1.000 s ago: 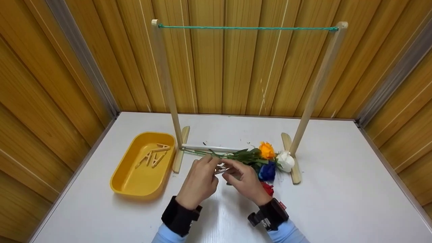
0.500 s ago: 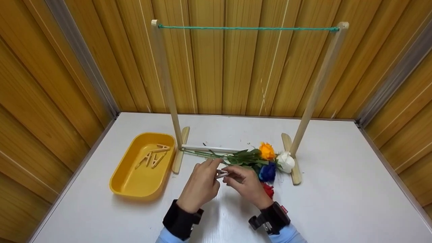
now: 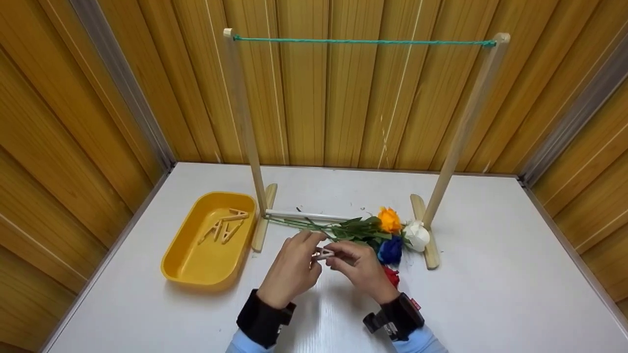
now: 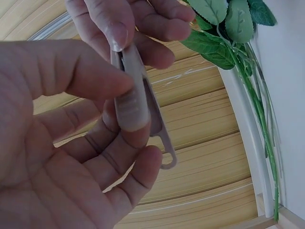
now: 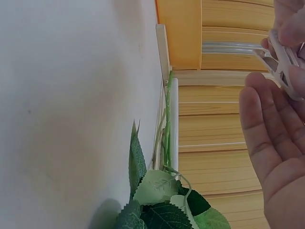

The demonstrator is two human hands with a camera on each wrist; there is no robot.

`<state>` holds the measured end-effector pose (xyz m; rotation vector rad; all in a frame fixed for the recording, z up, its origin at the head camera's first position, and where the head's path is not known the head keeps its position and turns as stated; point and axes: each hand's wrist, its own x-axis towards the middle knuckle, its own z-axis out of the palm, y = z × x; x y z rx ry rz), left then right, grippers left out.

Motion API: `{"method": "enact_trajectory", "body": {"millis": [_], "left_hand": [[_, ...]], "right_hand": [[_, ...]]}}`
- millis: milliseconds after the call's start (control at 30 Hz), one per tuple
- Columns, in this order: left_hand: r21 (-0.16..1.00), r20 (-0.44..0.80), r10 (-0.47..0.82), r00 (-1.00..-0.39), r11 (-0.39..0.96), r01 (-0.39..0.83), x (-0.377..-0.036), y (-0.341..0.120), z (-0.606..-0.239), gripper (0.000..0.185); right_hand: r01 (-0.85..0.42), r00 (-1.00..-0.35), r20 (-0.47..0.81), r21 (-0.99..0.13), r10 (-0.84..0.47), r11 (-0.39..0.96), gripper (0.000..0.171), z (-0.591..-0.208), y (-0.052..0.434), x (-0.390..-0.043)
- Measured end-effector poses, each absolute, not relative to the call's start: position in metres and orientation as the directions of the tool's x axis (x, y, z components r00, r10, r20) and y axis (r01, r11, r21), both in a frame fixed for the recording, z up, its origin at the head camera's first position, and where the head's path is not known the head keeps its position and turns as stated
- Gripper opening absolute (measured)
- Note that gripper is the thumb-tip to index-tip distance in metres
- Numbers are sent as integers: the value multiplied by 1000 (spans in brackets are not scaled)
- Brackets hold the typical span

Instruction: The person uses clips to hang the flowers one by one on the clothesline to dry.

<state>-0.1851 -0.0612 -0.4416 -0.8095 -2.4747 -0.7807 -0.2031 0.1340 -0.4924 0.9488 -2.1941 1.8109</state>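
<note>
Both hands meet over the white table, just in front of the flower stems (image 3: 319,224). Between them is a pale clothespin (image 3: 324,254). My left hand (image 3: 306,250) pinches it between thumb and fingers, as the left wrist view shows on the clothespin (image 4: 138,105). My right hand (image 3: 343,255) pinches its other end from the right. The right wrist view catches the clothespin (image 5: 281,62) at its right edge. The artificial roses lie flat: orange (image 3: 389,219), white (image 3: 417,234), blue (image 3: 391,250), and a red one (image 3: 391,275) partly hidden behind my right hand.
A wooden rack stands at the back, with a green cord (image 3: 363,41) strung between its two posts. A yellow tray (image 3: 196,262) at the left holds three wooden clothespins (image 3: 223,228). Wooden panel walls close in on three sides.
Both hands have drawn slightly back from the stems toward me, and the clothespin now shows between them. The flowers and the tray have not moved.
</note>
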Motion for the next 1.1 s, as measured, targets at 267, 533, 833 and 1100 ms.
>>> {"method": "enact_trajectory", "body": {"millis": [267, 533, 833, 1100], "left_hand": [[373, 549, 367, -750, 696, 614, -187, -66, -442, 28], [362, 540, 365, -759, 713, 600, -187, -67, -440, 25], [392, 524, 373, -766, 692, 606, -186, -67, -438, 24], [396, 541, 339, -770, 704, 589, -186, -70, -436, 23]], "right_hand": [[-524, -800, 473, -851, -370, 46, 27, -489, 135, -201], [-520, -802, 478, -854, -357, 25, 26, -487, 135, -200], [-552, -793, 501, -831, -345, 61, 25, -488, 137, -202], [-568, -805, 503, -807, -315, 163, 23, -486, 144, -204]]}}
